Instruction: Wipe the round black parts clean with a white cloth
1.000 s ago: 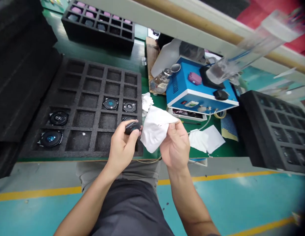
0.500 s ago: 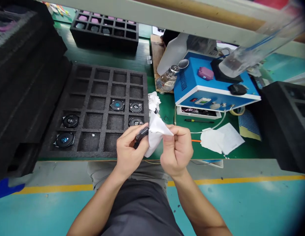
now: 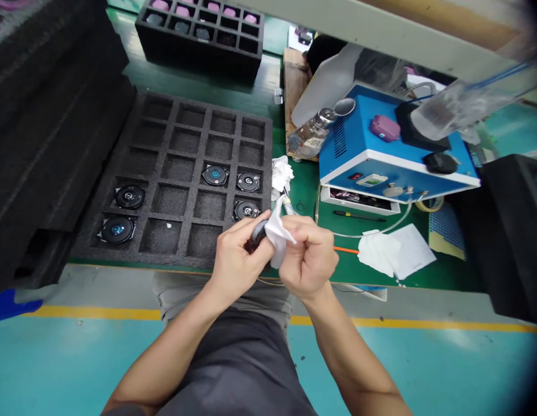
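My left hand (image 3: 237, 260) pinches a dark, round-edged watch case (image 3: 258, 233) between thumb and fingers, held on edge above the table's front. In my right hand (image 3: 309, 254) is a bunched white wipe (image 3: 277, 231), pressed against the right side of the case. The wipe and my fingers cover much of the case. To the left lies a black foam tray (image 3: 188, 199) with square pockets. Several round black watch cases sit in it, among them one with a blue mark (image 3: 215, 174) and one at the front left (image 3: 117, 229).
Right of the tray stand a blue machine (image 3: 381, 150), a glass pump bottle (image 3: 311, 133) and crumpled tissue (image 3: 282, 173). White wipes (image 3: 376, 254) and a pen (image 3: 359, 216) lie further right. Black foam trays (image 3: 55, 115) are stacked at left; another tray (image 3: 199, 55) is behind.
Both hands have drawn closer together, and the wipe is now more folded against the watch case. The whole view has shifted slightly.
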`<state>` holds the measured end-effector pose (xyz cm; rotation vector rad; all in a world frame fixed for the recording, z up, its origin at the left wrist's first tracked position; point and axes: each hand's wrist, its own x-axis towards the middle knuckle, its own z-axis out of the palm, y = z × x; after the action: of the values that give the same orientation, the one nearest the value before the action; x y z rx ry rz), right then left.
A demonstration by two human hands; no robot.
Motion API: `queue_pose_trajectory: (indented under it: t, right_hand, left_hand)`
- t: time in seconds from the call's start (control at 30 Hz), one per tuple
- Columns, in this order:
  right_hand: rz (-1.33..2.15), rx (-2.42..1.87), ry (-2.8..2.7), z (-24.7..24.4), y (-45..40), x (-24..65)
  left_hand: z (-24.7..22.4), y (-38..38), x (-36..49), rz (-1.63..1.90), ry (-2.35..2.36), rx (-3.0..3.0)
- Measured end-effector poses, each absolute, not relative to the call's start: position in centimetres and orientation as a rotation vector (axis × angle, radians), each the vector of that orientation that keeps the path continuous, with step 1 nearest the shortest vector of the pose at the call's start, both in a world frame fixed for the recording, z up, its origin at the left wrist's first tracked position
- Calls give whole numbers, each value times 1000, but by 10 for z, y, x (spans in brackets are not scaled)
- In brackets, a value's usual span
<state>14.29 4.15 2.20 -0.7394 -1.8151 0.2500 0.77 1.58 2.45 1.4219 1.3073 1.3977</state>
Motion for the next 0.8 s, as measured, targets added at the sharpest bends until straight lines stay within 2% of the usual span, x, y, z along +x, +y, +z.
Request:
queue_pose_trajectory:
  t: [0.13, 0.2, 0.33, 0.47, 0.6, 0.8]
  right_hand:
    - [220, -569, -2001, 25, 44, 145]
    - [347, -557, -2004, 26, 42, 144]
    - [881, -826, -1440, 32, 38, 141]
    - [1138, -956, -938, 47, 40, 145]
    - [1124, -980, -867, 59, 38, 162]
    - [854, -1118, -905, 56, 28, 211]
  left_hand:
    - [23, 18, 8, 1317, 1322, 1428]
    - [24, 19, 7, 1257, 1306, 1439]
    - [27, 20, 6, 1205, 1232, 1454]
    - [26, 19, 3, 1390, 1127, 1132]
    - [25, 18, 0, 1452, 946, 916]
    - [26, 17, -1, 1468, 887, 902]
